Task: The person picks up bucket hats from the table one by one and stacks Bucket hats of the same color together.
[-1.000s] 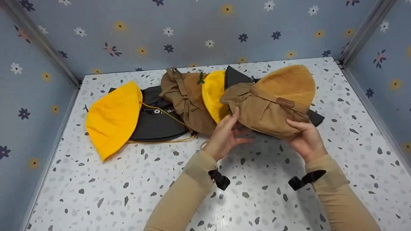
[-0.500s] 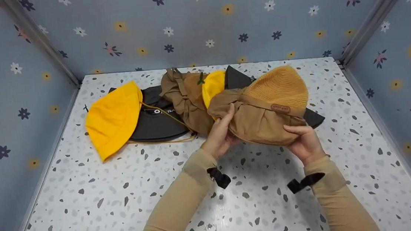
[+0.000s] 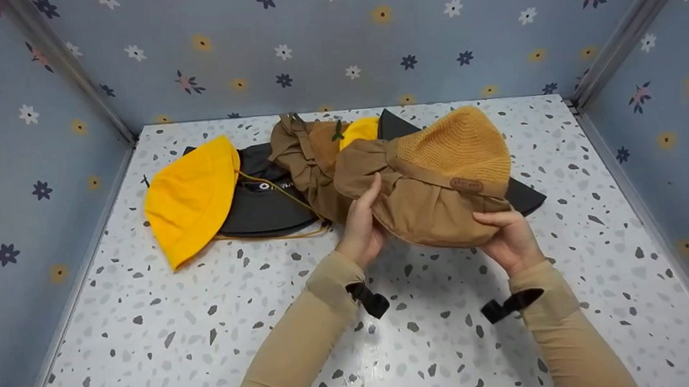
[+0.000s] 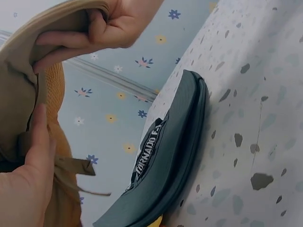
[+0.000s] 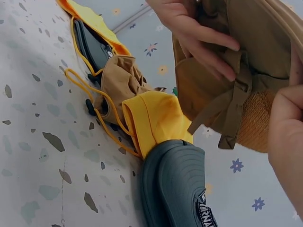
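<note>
Both hands hold a brown sun hat with a woven straw crown and a pleated cloth brim, raised above the other hats. My left hand grips the brim's left side, thumb on top and fingers underneath. On the brim's right, my right hand pinches the edge between thumb and fingers. The right wrist view shows the hat's underside, where a cloth tie hangs. Behind the held hat, a dark hat with white lettering and a yellow hat are partly hidden.
Further left on the speckled table lie another brown hat, a black hat and a yellow bucket hat with a cord. Flower-patterned walls stand at the back and both sides.
Both hands have brought the brown sun hat leftward, so it covers more of the yellow hat behind. My left fingers, spread earlier, have drawn in under the brim. The other hats have not moved.
</note>
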A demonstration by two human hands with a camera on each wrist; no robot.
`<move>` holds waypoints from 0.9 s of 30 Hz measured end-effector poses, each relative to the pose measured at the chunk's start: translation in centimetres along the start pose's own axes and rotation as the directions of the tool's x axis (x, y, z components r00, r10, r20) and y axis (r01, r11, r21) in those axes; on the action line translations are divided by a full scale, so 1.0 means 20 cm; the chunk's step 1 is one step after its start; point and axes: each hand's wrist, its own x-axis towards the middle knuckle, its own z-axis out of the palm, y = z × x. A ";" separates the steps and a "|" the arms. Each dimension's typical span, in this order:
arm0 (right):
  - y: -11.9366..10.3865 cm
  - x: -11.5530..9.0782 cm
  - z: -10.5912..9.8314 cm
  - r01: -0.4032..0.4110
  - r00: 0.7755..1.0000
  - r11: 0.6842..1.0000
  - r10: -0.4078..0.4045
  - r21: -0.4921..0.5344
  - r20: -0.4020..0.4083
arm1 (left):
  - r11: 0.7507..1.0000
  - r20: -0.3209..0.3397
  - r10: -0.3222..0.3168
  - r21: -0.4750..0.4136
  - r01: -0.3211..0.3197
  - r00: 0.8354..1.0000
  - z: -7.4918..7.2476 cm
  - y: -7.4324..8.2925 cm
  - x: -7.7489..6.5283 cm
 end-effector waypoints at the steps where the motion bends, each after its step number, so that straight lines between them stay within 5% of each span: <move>1: 0.00 0.00 0.00 0.001 1.000 1.000 0.000 0.006 -0.006 | 1.000 -0.002 0.002 -0.005 -0.002 1.000 0.00 0.00 0.00; 12: -0.03 0.01 -0.02 -0.041 0.999 0.998 0.040 0.045 0.031 | 0.998 -0.021 -0.024 -0.054 0.023 0.999 -0.04 0.03 -0.01; 27: -0.01 0.03 0.00 -0.067 0.980 0.998 0.066 0.002 -0.189 | 0.992 -0.154 0.046 -0.107 -0.063 0.987 -0.07 0.01 -0.03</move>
